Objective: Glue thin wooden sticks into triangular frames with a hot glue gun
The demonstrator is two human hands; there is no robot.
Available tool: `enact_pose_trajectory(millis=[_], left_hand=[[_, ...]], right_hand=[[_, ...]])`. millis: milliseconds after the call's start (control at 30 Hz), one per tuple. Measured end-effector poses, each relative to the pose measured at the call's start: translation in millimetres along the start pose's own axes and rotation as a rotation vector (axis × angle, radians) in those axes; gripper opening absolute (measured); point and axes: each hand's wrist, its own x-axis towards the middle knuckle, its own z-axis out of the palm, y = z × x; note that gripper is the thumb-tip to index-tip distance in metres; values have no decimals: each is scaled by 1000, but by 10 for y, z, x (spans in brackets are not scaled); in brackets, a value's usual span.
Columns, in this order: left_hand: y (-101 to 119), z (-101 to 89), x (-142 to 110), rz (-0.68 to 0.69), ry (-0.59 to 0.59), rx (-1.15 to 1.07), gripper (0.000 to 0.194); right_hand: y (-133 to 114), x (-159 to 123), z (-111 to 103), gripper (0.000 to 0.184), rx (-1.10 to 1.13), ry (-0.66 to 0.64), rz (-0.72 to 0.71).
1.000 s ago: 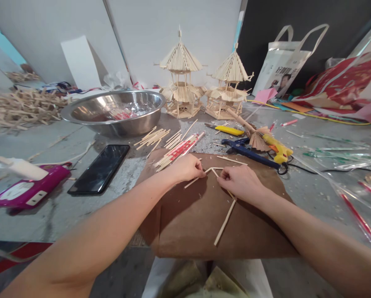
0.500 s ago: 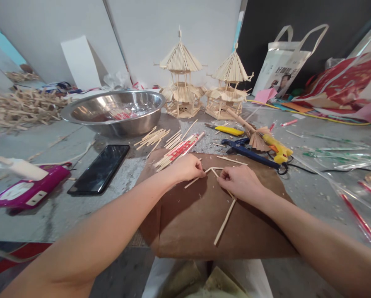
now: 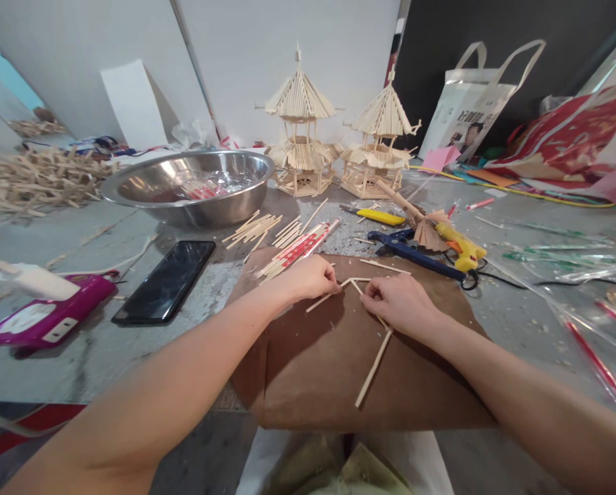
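My left hand pinches a thin wooden stick that slants over the brown sheet. Opposite it, my right hand has its fingers closed on another wooden stick. The two sticks meet at an angle between my hands, near the sheet's far side. From under my right hand a further stick runs toward me, touching the end of the held one. A loose stick lies just beyond my right hand. Chopsticks in red-printed wrappers rest past my left hand.
Two stick-built pagodas stand at the back beside a steel basin. A phone and a magenta device lie left. To the right are a yellow cutter, blue-handled pliers and a yellow glue gun.
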Motion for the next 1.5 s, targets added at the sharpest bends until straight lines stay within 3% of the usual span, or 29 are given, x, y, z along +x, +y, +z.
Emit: enact_pose_trajectory(millis=[1500], left_hand=[[5, 13, -2, 2, 20, 24, 21]], right_hand=[[21, 15, -2, 24, 20, -21, -30]])
